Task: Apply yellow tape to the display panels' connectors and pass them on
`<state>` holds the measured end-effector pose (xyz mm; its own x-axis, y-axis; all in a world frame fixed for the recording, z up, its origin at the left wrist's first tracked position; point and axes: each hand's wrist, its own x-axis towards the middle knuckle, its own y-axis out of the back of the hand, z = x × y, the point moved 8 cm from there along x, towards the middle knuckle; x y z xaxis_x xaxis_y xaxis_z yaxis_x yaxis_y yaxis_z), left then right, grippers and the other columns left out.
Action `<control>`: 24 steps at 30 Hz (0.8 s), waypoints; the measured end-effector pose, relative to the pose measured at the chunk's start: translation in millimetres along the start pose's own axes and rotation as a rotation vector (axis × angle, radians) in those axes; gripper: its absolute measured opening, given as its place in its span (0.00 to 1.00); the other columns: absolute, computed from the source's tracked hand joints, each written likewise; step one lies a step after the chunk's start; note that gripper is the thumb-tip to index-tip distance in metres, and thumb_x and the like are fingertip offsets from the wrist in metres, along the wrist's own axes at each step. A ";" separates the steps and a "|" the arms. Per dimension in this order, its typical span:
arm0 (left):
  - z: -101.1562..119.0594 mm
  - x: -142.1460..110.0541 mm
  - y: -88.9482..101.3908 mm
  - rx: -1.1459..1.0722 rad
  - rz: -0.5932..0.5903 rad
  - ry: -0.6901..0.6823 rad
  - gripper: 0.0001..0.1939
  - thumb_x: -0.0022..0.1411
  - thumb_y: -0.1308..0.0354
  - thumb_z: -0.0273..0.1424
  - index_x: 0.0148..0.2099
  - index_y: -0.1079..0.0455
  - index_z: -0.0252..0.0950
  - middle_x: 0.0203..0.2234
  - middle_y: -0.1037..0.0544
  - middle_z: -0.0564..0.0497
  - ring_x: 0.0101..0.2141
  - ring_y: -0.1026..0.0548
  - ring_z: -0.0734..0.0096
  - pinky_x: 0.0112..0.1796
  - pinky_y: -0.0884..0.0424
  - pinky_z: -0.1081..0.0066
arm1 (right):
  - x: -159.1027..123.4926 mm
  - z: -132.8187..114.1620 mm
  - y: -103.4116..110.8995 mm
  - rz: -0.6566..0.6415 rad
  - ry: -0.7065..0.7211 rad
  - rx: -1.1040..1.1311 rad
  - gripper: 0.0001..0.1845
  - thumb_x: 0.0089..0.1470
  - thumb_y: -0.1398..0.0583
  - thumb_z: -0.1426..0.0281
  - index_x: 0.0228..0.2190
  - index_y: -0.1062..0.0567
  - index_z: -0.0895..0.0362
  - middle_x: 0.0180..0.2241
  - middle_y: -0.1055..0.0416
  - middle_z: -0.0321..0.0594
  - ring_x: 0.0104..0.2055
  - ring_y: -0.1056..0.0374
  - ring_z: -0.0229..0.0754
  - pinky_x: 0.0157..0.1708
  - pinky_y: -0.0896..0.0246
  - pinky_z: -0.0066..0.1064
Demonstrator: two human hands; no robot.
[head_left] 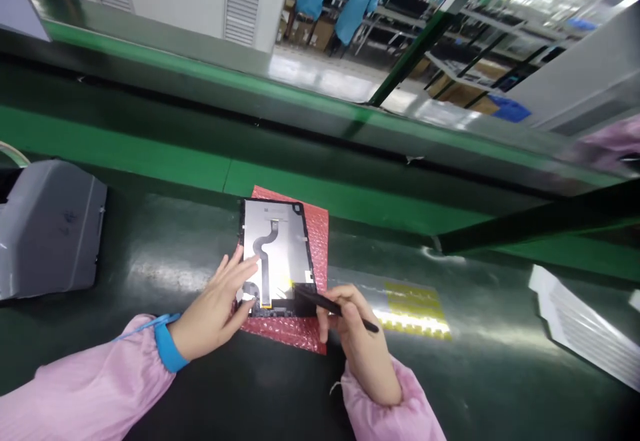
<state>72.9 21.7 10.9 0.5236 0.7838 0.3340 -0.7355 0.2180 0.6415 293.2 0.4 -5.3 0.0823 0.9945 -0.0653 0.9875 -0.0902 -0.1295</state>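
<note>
A tablet-sized display panel (290,241) with a silvery back and black edges lies on a red bubble-wrap bag (317,241). A dark flat ribbon cable (265,274) winds down the panel's back. My left hand (217,301) rests over the panel's lower left side, its fingers spread. In my right hand (353,324) are slim black tweezers (325,302), held like a pen. Their tip meets the panel's lower right part, beside a small yellow piece (291,284). Whether the tips grip that piece is too small to tell.
Right of the bag lies a clear sheet with yellow tape pieces (417,308). A grey machine housing (55,228) stands at left, and a white ribbed tray (583,321) at right. A dark green post (540,218) crosses the right side. Blue-clothed people (357,4) stand beyond.
</note>
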 end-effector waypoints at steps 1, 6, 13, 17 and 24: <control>-0.2 1.7 -1.4 0.014 -0.052 -0.011 0.32 0.71 0.52 0.22 0.71 0.57 0.43 0.66 0.39 0.40 0.70 0.51 0.56 0.66 0.50 0.42 | 5.5 1.3 -0.8 -0.019 -0.024 -0.015 0.18 0.57 0.37 0.52 0.33 0.28 0.53 0.19 0.30 0.31 0.16 0.35 0.35 0.17 0.40 0.25; 4.2 4.0 -14.3 0.059 -0.254 -0.152 0.28 0.70 0.47 0.25 0.69 0.48 0.40 0.60 0.28 0.44 0.69 0.47 0.56 0.67 0.50 0.44 | 22.3 10.4 -1.4 0.020 -0.122 -0.023 0.20 0.56 0.35 0.54 0.27 0.32 0.55 0.12 0.36 0.26 0.10 0.43 0.30 0.13 0.47 0.21; -5.5 8.3 -23.0 -0.034 -0.383 -0.010 0.28 0.68 0.42 0.28 0.67 0.41 0.43 0.59 0.26 0.48 0.66 0.41 0.57 0.67 0.54 0.46 | 11.8 21.5 1.1 -0.030 -0.201 0.044 0.16 0.54 0.32 0.58 0.29 0.30 0.55 0.20 0.26 0.33 0.15 0.32 0.35 0.09 0.39 0.21; -9.0 11.0 -22.2 -0.170 -0.392 0.085 0.26 0.68 0.42 0.29 0.66 0.38 0.46 0.59 0.26 0.50 0.66 0.40 0.56 0.68 0.58 0.45 | 2.8 15.9 -2.3 -0.078 -0.222 0.038 0.12 0.55 0.32 0.66 0.29 0.31 0.55 0.22 0.25 0.32 0.15 0.32 0.34 0.10 0.37 0.21; -7.6 9.5 -20.0 -0.169 -0.381 0.067 0.31 0.67 0.41 0.25 0.68 0.42 0.47 0.59 0.27 0.50 0.66 0.40 0.58 0.68 0.57 0.49 | -2.4 4.3 -11.1 -0.023 -0.129 -0.101 0.13 0.60 0.37 0.72 0.26 0.34 0.54 0.19 0.26 0.29 0.14 0.32 0.32 0.16 0.35 0.21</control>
<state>89.3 29.2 -3.9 0.7469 0.6634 0.0450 -0.5574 0.5877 0.5864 281.5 -1.3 -7.9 0.0477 0.9805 -0.1909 0.9980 -0.0549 -0.0324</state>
